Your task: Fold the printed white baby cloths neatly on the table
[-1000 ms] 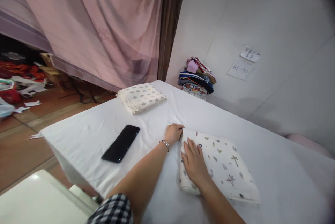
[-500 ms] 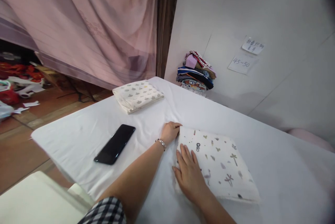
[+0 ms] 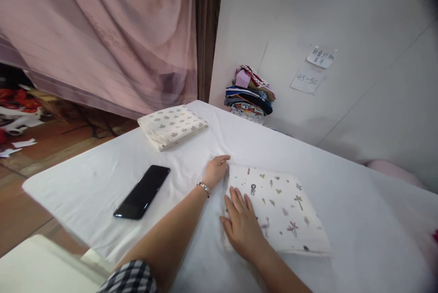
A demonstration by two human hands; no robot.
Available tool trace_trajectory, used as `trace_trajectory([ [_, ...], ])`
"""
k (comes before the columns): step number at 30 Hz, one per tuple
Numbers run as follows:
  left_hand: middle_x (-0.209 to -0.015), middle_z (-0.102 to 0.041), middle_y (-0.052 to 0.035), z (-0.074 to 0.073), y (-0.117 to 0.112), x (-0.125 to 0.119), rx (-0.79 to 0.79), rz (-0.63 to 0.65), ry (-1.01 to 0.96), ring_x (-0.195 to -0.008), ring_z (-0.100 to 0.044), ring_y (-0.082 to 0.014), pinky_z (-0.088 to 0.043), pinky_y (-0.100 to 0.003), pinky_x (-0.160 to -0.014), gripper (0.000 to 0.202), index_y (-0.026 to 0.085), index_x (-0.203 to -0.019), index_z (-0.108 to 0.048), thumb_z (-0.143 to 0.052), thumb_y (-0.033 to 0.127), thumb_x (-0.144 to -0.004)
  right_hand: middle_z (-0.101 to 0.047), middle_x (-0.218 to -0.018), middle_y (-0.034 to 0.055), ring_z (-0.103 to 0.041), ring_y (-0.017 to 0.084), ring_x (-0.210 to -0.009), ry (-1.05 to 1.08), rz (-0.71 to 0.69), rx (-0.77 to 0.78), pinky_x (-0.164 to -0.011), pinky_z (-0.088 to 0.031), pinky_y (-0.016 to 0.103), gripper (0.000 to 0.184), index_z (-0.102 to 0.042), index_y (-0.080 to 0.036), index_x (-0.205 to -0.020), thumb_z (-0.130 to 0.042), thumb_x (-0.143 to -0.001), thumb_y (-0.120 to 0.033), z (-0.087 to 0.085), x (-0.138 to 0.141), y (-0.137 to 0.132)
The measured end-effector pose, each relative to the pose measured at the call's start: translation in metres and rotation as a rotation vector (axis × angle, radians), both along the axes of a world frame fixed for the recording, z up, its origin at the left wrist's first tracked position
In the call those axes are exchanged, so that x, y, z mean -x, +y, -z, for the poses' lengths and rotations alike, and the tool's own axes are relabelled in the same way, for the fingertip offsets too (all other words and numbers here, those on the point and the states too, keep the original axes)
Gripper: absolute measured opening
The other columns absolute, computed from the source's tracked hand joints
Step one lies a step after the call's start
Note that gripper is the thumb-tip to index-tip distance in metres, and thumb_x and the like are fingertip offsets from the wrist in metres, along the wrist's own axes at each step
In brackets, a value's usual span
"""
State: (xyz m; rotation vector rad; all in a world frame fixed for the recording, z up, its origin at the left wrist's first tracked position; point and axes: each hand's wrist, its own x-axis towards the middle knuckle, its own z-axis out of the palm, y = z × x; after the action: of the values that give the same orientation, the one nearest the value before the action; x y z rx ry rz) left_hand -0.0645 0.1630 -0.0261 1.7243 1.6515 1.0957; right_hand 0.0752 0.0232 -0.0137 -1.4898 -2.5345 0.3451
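Note:
A folded white cloth [image 3: 284, 201] printed with palm trees, a flamingo and other small motifs lies flat before me. My right hand [image 3: 242, 229] rests palm down on its left part, fingers stretched out. At the cloth's far left corner is my left hand [image 3: 215, 172], with a bracelet [image 3: 204, 188] on the wrist. Its fingers point past the corner, slightly apart, with no cloth visibly pinched; the thumb side is partly hidden. Left of that arm lies a black phone [image 3: 142, 192]. A second folded cloth [image 3: 173, 126], printed with grey motifs, sits farther back.
A white sheet covers the table [image 3: 82, 183]. Beyond its far edge rises a stack of folded fabrics [image 3: 249, 94] by the grey wall [image 3: 359, 19], which carries paper notes [image 3: 308, 79]. A pink curtain [image 3: 137, 33] hangs at back left. A pale seat [image 3: 41, 265] stands at lower left.
The view has turned slightly right, shifting everything left. My left hand's fingers have come away a little from the cloth's corner. My right hand stays flat on the cloth.

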Motion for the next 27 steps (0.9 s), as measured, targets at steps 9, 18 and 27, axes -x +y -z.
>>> trace_trajectory([
  [9,-0.128,-0.053,-0.0032,0.007,-0.012,-0.021,-0.129,0.357,0.314,-0.121,-0.043,-0.0192,-0.028,-0.039,-0.104,0.035,0.025,-0.118,-0.055,-0.044,0.036,-0.087,-0.018,-0.149,0.0074,-0.008,0.024,-0.137,0.019,0.016,0.092,-0.11,-0.009,0.047,0.044,-0.041,-0.025,-0.133,-0.032,-0.092,-0.039,-0.013,0.003,-0.001],
  [18,-0.126,-0.054,-0.0029,0.005,-0.013,-0.019,-0.135,0.353,0.318,-0.118,-0.044,-0.018,-0.028,-0.037,-0.102,0.036,0.025,-0.12,-0.054,-0.042,0.036,-0.088,-0.027,-0.146,0.0004,-0.014,0.02,-0.137,0.096,-0.225,0.27,-0.11,-0.015,0.046,0.044,-0.042,-0.03,-0.131,-0.036,-0.09,-0.045,-0.061,-0.01,-0.035],
  [27,-0.126,-0.054,-0.0026,0.005,-0.014,-0.019,-0.121,0.349,0.318,-0.118,-0.044,-0.0182,-0.028,-0.036,-0.102,0.035,0.025,-0.119,-0.054,-0.043,0.036,-0.088,-0.016,-0.149,0.0104,-0.006,0.025,-0.137,-0.167,0.459,-0.056,-0.109,-0.01,0.048,0.055,-0.032,-0.017,-0.139,-0.032,-0.09,-0.042,-0.03,-0.11,0.077],
])
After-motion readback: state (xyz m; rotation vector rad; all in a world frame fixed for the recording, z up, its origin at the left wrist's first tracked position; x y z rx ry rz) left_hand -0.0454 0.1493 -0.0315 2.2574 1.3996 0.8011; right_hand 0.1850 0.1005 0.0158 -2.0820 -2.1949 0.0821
